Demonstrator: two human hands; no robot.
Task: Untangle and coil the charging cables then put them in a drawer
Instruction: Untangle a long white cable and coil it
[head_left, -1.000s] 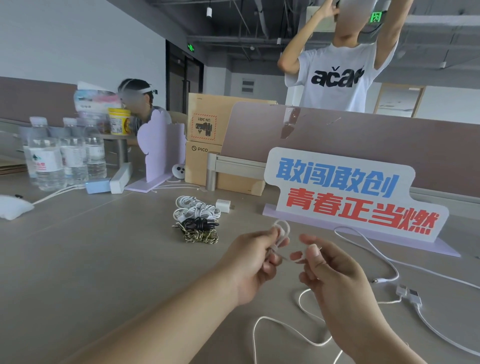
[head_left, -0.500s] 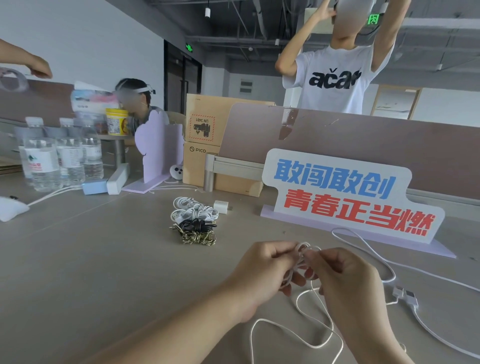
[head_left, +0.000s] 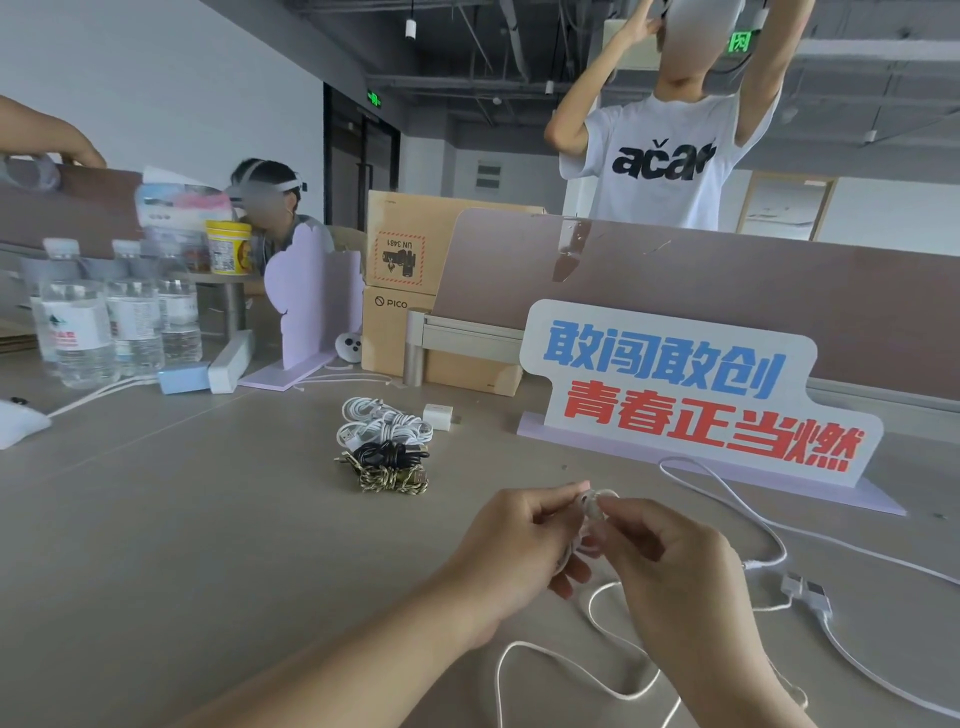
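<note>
White cable (head_left: 592, 670), black coil (head_left: 389, 453), gold-and-black braided coil (head_left: 392, 478), blue-and-red lettered sign (head_left: 691, 400), grey table (head_left: 182, 519).

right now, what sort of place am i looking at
Most likely an open-plan office or shared workroom: a desk divider panel, stacked cardboard boxes, and a green exit sign under an exposed ceiling.

The left hand (head_left: 511, 540) is bare, with slim fingers, and behind it a long stretch of bare left forearm (head_left: 363, 670) fills the lower left of the head view — smooth and uncovered right to the picture's edge. The right hand (head_left: 670, 566) is bare too, its back and knuckles in plain sight, on a bare wrist (head_left: 748, 686) that runs off the bottom edge.
</note>
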